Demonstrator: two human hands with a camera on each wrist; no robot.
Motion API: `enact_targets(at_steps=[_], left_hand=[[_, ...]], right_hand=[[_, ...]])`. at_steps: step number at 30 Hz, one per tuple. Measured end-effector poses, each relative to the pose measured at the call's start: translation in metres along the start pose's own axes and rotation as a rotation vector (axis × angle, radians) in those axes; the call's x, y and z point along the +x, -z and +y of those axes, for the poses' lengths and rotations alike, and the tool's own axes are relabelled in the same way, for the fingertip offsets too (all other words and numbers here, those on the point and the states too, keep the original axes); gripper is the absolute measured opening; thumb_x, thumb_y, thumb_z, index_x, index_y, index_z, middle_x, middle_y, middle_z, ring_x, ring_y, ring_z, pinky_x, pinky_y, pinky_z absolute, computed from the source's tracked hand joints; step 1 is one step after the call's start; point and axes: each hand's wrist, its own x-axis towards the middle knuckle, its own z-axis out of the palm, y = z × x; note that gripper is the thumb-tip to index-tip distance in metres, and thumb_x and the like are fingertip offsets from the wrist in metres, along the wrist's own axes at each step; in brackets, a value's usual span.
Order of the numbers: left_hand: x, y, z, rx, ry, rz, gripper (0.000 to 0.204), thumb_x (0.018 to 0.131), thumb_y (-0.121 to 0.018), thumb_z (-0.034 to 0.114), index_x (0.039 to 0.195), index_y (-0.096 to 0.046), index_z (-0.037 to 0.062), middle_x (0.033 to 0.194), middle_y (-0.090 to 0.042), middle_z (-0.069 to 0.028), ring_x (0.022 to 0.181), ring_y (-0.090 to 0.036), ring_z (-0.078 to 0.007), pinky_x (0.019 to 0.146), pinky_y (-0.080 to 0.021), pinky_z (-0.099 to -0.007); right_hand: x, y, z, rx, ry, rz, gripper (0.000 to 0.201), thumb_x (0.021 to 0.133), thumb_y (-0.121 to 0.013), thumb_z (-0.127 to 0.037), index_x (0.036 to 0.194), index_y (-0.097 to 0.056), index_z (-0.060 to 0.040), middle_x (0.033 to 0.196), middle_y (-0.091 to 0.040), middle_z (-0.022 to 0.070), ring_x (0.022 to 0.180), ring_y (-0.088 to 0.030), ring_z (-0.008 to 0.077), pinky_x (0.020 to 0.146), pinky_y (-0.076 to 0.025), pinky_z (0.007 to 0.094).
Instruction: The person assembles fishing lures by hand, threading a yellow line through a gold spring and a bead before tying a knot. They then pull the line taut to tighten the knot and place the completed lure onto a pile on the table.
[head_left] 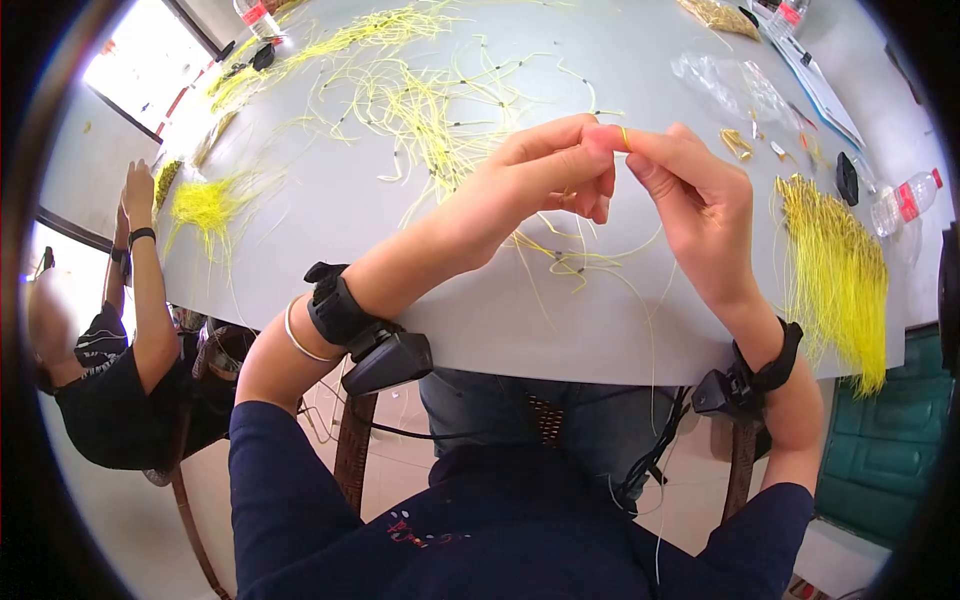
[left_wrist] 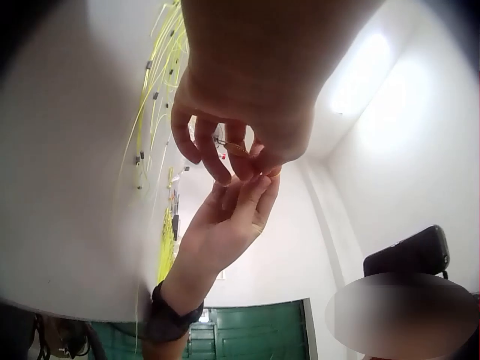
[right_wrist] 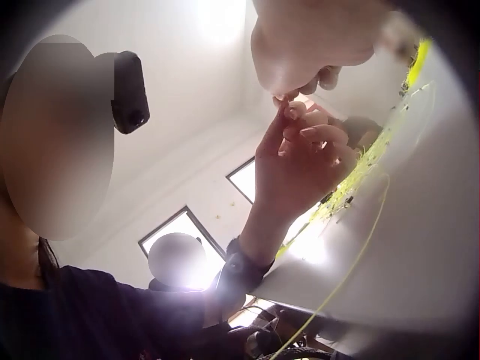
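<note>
The left hand (head_left: 530,180) and right hand (head_left: 700,200) meet above the table, fingertips touching. A short loop of yellow line (head_left: 626,138) crosses a fingertip between them, and both hands pinch there. In the left wrist view, a small gold-coloured piece (left_wrist: 235,149) shows among the left hand's (left_wrist: 240,131) bent fingers, with the right hand (left_wrist: 225,232) below. The right wrist view has the left hand (right_wrist: 296,165) under the right hand (right_wrist: 311,45); what is between the fingertips is too small to tell.
Loose yellow lines (head_left: 420,110) with small dark pieces spread over the grey table (head_left: 480,330). A yellow bundle (head_left: 835,270) lies at the right edge near a bottle (head_left: 908,203). Plastic bags (head_left: 735,88) lie farther back. Another person (head_left: 120,390) sits at the left.
</note>
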Motion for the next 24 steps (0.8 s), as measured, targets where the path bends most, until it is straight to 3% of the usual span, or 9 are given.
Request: enact_targets(at_steps=[8,11,13,20,24], left_hand=[[-0.001,0.000,0.001,-0.019,0.058,0.046,0.030,0.094,-0.039,0.025,0.113,-0.050,0.0044,0.077,-0.047,0.0000,0.074,-0.049,-0.0119,0.072,-0.041,-0.0264],[-0.002,0.004,-0.002,0.187,0.044,0.079,0.033,0.094,-0.042,0.026,0.116,-0.053,0.0038,0.077,-0.050,0.0005,0.071,-0.048,-0.0086,0.069,-0.041,-0.0238],[0.000,0.009,-0.006,0.347,-0.075,0.119,0.028,0.092,-0.048,0.024,0.110,-0.056,0.0035,0.080,-0.056,-0.0008,0.070,-0.049,-0.0058,0.066,-0.042,-0.0211],[-0.001,0.006,-0.004,0.359,-0.067,0.153,0.025,0.088,-0.058,0.015,0.109,-0.054,0.0015,0.086,-0.062,-0.0036,0.071,-0.055,-0.0071,0.065,-0.044,-0.0200],[0.000,0.005,-0.009,0.381,-0.131,0.225,0.019,0.083,-0.063,0.014,0.094,-0.053,0.0012,0.080,-0.063,-0.0043,0.071,-0.059,-0.0081,0.062,-0.046,-0.0202]], right_hand=[[-0.002,0.000,0.008,0.054,-0.070,0.039,0.017,0.085,-0.055,-0.002,0.098,-0.066,-0.0043,0.073,-0.060,0.0037,0.061,-0.049,0.0060,0.051,-0.036,0.0195],[0.001,-0.001,0.007,0.149,-0.133,0.028,0.017,0.087,-0.054,-0.004,0.099,-0.066,-0.0046,0.076,-0.062,0.0029,0.060,-0.048,0.0048,0.050,-0.036,0.0189],[0.003,0.001,0.007,0.211,-0.166,0.043,0.017,0.087,-0.053,-0.005,0.099,-0.066,-0.0050,0.077,-0.063,0.0023,0.059,-0.046,0.0041,0.050,-0.035,0.0186],[0.003,0.006,0.010,0.065,-0.224,-0.067,0.017,0.084,-0.058,-0.007,0.098,-0.066,-0.0084,0.062,-0.053,-0.0010,0.053,-0.038,0.0041,0.047,-0.030,0.0199],[0.004,0.007,0.010,0.032,-0.213,-0.115,0.014,0.079,-0.063,-0.005,0.092,-0.067,-0.0078,0.058,-0.050,-0.0015,0.051,-0.037,0.0044,0.046,-0.030,0.0204]])
